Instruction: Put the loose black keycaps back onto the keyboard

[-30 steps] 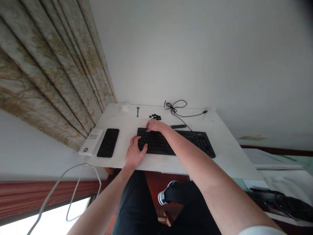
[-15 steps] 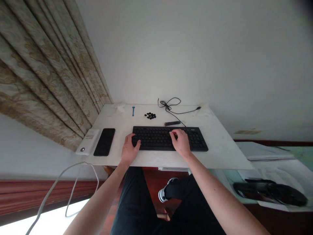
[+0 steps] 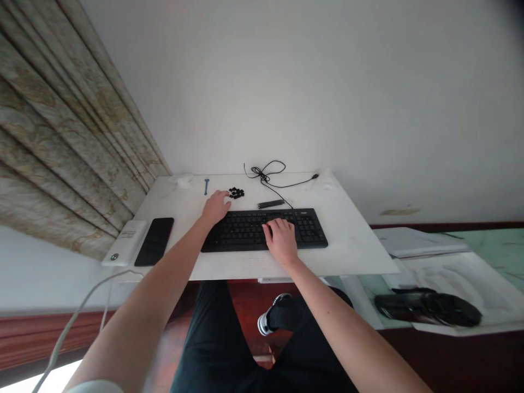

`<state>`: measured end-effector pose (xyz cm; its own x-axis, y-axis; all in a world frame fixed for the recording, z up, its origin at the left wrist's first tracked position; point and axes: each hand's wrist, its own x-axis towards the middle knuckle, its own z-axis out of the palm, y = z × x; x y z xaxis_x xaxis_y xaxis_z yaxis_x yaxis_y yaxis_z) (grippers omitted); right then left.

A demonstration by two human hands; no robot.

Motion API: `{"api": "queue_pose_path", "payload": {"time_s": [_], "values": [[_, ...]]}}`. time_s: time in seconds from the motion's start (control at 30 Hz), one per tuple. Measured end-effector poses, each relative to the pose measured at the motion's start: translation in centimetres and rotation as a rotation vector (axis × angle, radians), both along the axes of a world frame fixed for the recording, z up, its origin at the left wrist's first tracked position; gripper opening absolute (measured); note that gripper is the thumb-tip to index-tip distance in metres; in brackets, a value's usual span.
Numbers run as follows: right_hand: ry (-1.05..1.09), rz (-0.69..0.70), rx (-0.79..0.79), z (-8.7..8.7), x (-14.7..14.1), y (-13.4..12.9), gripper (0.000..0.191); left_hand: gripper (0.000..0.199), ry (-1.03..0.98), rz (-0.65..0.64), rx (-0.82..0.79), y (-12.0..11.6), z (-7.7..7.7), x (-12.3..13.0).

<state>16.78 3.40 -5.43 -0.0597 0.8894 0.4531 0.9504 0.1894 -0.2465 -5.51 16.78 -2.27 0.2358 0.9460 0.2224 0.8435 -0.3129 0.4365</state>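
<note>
A black keyboard (image 3: 241, 234) lies across the white desk. My left hand (image 3: 216, 207) reaches over its upper left corner, fingers stretched to the left side of a small pile of loose black keycaps (image 3: 237, 192). Its thumb stands apart from the fingers, and I see nothing held. On the right half of the keys rests my right hand (image 3: 282, 238), its fingers bent forward and the thumb spread away. Whatever lies under those fingertips is hidden.
A blue tool (image 3: 207, 186) lies left of the keycaps. Behind the keyboard are a dark bar (image 3: 271, 204) and a coiled black cable (image 3: 264, 176). A phone (image 3: 154, 241) and a white box (image 3: 125, 243) sit at the left edge, beside the curtain (image 3: 65, 125).
My left hand has left the keyboard's left end and moved up to the keycaps. The right hand stays on the keys, fingers now laid flatter. The view has shifted slightly right.
</note>
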Motion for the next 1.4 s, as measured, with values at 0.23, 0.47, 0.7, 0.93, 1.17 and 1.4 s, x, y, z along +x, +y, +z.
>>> {"api": "queue_pose_path", "payload": {"time_s": [0.23,0.47,0.7,0.93,1.17,1.4], "values": [[0.004,0.007,-0.039,0.1,0.1,0.0,0.031,0.019,0.214,0.005,-0.063,3.8,-0.6,3.3],[0.002,0.007,-0.024,0.3,0.1,0.0,0.031,0.014,0.182,0.020,-0.069,3.9,-0.9,2.9],[-0.018,0.000,0.010,0.0,0.1,0.1,0.029,0.012,-0.448,0.127,-0.116,1.1,0.3,2.8],[-0.015,-0.008,0.018,0.0,0.0,0.0,0.028,0.013,-1.795,0.014,-0.704,-6.4,1.8,2.3],[0.128,0.032,0.079,0.3,-0.4,-0.6,0.023,0.011,-1.969,-0.038,-0.850,-11.3,2.3,1.4],[0.730,0.232,0.018,2.3,-5.1,-3.3,0.023,0.026,-1.613,-0.044,-0.818,-14.1,0.6,0.6]]}}
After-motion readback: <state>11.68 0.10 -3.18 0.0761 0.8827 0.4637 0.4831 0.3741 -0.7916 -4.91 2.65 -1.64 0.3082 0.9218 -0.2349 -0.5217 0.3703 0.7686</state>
